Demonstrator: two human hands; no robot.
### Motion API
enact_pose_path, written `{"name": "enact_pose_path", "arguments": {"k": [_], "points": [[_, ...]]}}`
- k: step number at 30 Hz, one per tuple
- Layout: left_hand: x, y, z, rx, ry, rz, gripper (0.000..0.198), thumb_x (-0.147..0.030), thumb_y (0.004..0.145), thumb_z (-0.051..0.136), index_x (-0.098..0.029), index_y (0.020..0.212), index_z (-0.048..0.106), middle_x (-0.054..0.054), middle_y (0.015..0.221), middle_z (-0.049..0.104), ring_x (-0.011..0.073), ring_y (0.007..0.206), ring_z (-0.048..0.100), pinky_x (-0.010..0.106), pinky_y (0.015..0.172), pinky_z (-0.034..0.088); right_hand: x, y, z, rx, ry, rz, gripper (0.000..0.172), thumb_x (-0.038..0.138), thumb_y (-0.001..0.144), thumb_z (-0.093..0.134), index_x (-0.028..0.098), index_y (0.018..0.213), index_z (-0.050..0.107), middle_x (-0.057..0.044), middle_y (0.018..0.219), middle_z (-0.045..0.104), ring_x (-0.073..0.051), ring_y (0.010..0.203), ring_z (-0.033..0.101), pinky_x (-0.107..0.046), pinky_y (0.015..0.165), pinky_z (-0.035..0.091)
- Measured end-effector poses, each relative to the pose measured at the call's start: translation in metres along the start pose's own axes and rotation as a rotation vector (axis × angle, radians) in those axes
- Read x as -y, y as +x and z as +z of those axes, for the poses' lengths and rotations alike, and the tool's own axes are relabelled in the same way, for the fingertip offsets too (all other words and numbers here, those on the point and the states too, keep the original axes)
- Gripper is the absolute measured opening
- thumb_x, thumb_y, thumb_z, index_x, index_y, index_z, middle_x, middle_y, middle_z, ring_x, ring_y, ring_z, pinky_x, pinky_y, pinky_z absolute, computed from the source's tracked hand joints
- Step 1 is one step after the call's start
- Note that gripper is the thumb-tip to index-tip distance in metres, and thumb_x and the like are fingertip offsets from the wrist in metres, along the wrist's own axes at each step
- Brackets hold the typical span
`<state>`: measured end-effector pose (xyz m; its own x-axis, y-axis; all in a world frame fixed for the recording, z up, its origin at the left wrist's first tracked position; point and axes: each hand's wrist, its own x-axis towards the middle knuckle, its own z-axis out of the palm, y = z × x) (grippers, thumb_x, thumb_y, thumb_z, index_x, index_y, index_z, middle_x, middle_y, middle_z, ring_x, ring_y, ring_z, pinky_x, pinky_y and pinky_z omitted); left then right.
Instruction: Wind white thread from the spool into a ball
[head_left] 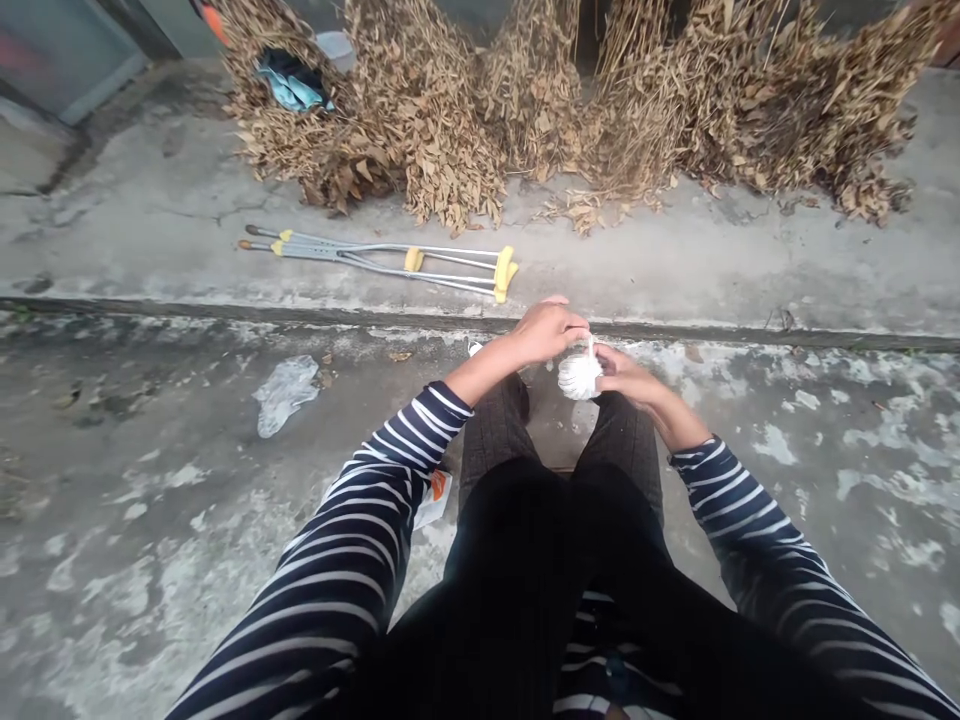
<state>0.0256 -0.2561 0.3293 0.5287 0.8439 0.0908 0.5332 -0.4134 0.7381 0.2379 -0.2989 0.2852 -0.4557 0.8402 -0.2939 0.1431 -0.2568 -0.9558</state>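
Observation:
In the middle of the view, above my knees, is a small white ball (579, 378) with ribbed, strip-like sides. My right hand (631, 382) grips it from the right between thumb and fingers. A thin white strip (591, 346) stands up from the ball's top. Just above and to the left is my left hand (551, 329), its fingers bent together at the strip's upper end. Whether the fingertips actually pinch the strip is hard to make out. What the ball is made of I cannot tell.
A pair of grey crutches (345, 253) with yellow pads lies on the raised concrete ledge ahead. Dried leafy stalks (450, 130) lean behind them, with a blue and black cloth (292, 80) on top. Crumpled clear plastic (286, 393) and a white-and-orange packet (435, 498) lie to the left.

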Motion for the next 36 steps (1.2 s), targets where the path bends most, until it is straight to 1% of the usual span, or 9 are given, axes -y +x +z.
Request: {"name": "enact_pose_path", "arguments": {"k": [4, 8, 12, 15, 17, 22, 26, 32, 36], "points": [[0.016, 0.001, 0.012, -0.081, -0.204, -0.025, 0.032, -0.031, 0.095, 0.056, -0.016, 0.068, 0.065, 0.0, 0.071, 0.066, 0.0141, 0.073, 0.057, 0.031, 0.09, 0.044, 0.024, -0.014, -0.003, -0.039, 0.348, 0.005, 0.053, 0.027, 0.052, 0.076, 0.026, 0.104, 0.065, -0.001, 0.098, 0.071, -0.021, 0.081, 0.065, -0.033, 0.068, 0.055], [0.023, -0.012, 0.044, -0.106, -0.352, -0.158, 0.038, -0.035, 0.096, 0.054, -0.015, 0.065, 0.062, 0.0, 0.069, 0.066, 0.013, 0.069, 0.057, 0.025, 0.076, 0.043, 0.037, -0.007, -0.01, -0.173, 0.395, -0.121, 0.052, 0.04, 0.059, 0.074, 0.026, 0.108, 0.063, -0.006, 0.107, 0.074, -0.026, 0.09, 0.069, -0.036, 0.068, 0.057], [0.012, -0.026, 0.067, -0.048, -0.347, -0.22, 0.037, -0.032, 0.095, 0.054, -0.015, 0.064, 0.063, -0.001, 0.066, 0.066, 0.0104, 0.061, 0.052, 0.023, 0.069, 0.039, 0.033, 0.019, -0.026, -0.541, 0.117, -0.165, 0.05, 0.045, 0.059, 0.075, 0.025, 0.101, 0.057, -0.005, 0.103, 0.069, -0.022, 0.085, 0.064, -0.034, 0.069, 0.055], [0.002, -0.029, 0.064, 0.024, -0.367, -0.25, 0.034, -0.029, 0.093, 0.055, -0.015, 0.063, 0.063, -0.001, 0.062, 0.066, 0.0105, 0.059, 0.053, 0.023, 0.066, 0.039, 0.018, 0.034, -0.038, -0.816, -0.242, -0.152, 0.055, 0.042, 0.051, 0.081, 0.025, 0.094, 0.051, -0.002, 0.093, 0.064, -0.02, 0.08, 0.058, -0.035, 0.073, 0.052], [-0.003, -0.028, 0.056, 0.064, -0.4, -0.246, 0.032, -0.027, 0.091, 0.056, -0.016, 0.062, 0.063, -0.001, 0.061, 0.066, 0.0109, 0.06, 0.056, 0.023, 0.067, 0.04, 0.005, 0.039, -0.043, -0.873, -0.35, -0.105, 0.056, 0.043, 0.048, 0.081, 0.025, 0.09, 0.049, 0.0, 0.086, 0.06, -0.019, 0.078, 0.055, -0.034, 0.074, 0.049], [-0.01, -0.025, 0.032, 0.133, -0.365, -0.187, 0.03, -0.024, 0.09, 0.057, -0.015, 0.062, 0.065, -0.001, 0.061, 0.066, 0.0096, 0.058, 0.054, 0.023, 0.066, 0.038, -0.014, 0.04, -0.046, -0.757, 0.029, 0.097, 0.044, 0.045, 0.055, 0.072, 0.026, 0.086, 0.047, 0.001, 0.078, 0.057, -0.017, 0.066, 0.054, -0.027, 0.053, 0.039], [-0.013, -0.014, 0.022, 0.152, -0.25, -0.125, 0.033, -0.023, 0.089, 0.058, -0.015, 0.058, 0.062, -0.002, 0.057, 0.06, 0.0096, 0.056, 0.049, 0.025, 0.063, 0.034, -0.017, 0.039, -0.033, -0.708, -0.031, 0.115, 0.049, 0.032, 0.045, 0.075, 0.026, 0.085, 0.047, 0.005, 0.078, 0.054, -0.013, 0.061, 0.051, -0.024, 0.046, 0.04], [0.008, 0.011, 0.009, 0.014, -0.078, -0.051, 0.028, -0.025, 0.09, 0.064, -0.016, 0.063, 0.069, -0.001, 0.06, 0.063, 0.0128, 0.067, 0.053, 0.028, 0.08, 0.042, -0.01, 0.016, -0.003, -0.191, 0.178, 0.103, 0.044, 0.027, 0.051, 0.075, 0.024, 0.092, 0.058, 0.005, 0.085, 0.061, -0.013, 0.067, 0.057, -0.023, 0.05, 0.049], [0.026, 0.009, 0.017, -0.059, -0.204, -0.042, 0.025, -0.03, 0.091, 0.064, -0.016, 0.074, 0.075, 0.0, 0.073, 0.072, 0.0141, 0.076, 0.058, 0.03, 0.089, 0.044, 0.008, -0.005, 0.004, -0.057, 0.367, 0.099, 0.044, 0.022, 0.054, 0.074, 0.024, 0.097, 0.064, 0.004, 0.084, 0.063, -0.013, 0.067, 0.059, -0.024, 0.053, 0.052]]}}
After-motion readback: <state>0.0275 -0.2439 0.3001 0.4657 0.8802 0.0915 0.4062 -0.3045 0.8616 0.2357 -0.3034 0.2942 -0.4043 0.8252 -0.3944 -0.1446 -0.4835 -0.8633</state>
